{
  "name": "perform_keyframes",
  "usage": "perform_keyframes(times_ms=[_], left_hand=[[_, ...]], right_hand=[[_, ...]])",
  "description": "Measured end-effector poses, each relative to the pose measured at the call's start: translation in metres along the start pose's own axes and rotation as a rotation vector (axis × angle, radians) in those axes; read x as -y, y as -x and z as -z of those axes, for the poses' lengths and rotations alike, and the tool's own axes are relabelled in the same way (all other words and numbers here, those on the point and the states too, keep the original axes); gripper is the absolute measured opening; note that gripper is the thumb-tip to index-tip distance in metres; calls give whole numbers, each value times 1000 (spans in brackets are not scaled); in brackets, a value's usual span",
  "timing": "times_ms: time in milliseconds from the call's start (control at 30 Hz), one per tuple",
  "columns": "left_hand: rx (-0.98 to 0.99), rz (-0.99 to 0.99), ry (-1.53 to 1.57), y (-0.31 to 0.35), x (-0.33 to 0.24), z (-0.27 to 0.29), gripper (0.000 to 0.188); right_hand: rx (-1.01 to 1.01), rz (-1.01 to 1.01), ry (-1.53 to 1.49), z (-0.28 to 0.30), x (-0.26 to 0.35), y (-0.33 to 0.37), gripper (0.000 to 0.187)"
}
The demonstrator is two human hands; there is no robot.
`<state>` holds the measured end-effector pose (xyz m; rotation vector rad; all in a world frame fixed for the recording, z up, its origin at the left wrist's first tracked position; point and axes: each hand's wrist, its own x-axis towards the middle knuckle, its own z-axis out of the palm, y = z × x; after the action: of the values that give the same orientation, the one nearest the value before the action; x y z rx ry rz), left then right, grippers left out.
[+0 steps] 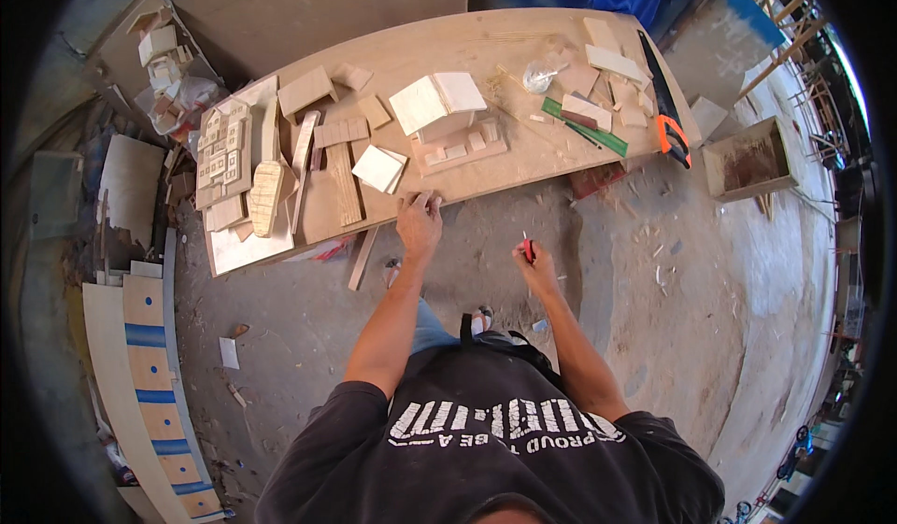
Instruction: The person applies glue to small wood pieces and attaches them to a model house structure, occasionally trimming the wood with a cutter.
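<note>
My left hand (420,223) is at the front edge of the wooden table (467,48), its fingers curled together; whatever they may hold is too small to make out. Just beyond it lie pale square wood pieces (378,168). My right hand (539,270) is in the air in front of the table, closed around a small red-handled tool (530,251) with a thin pale tip pointing away from me. A small wooden model house (436,104) with a pitched roof stands on the table, past both hands.
On the table's left are a flat panel with small window shapes (221,150) and several wood strips. To the right lie a handsaw (665,104) with an orange handle, a green strip (598,134) and offcuts. A wooden box (747,162) stands beyond the right end.
</note>
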<state>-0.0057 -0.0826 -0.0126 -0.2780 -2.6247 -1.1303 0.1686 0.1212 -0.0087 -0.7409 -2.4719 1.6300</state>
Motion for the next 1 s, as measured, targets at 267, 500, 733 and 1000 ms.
perform_keyframes(times_ms=[267, 500, 733, 1000], left_hand=[[-4, 8, -190, -6, -23, -11, 22], [4, 10, -59, -2, -12, -9, 20], [59, -30, -90, -12, -19, -8, 16], [16, 7, -193, -18, -22, -20, 11]], right_hand=[[-36, 122, 28, 35, -1, -32, 21], [-93, 226, 295, 63, 1, -83, 29], [-205, 341, 547, 69, 33, -163, 47], [-149, 288, 748, 47, 55, -232, 40]])
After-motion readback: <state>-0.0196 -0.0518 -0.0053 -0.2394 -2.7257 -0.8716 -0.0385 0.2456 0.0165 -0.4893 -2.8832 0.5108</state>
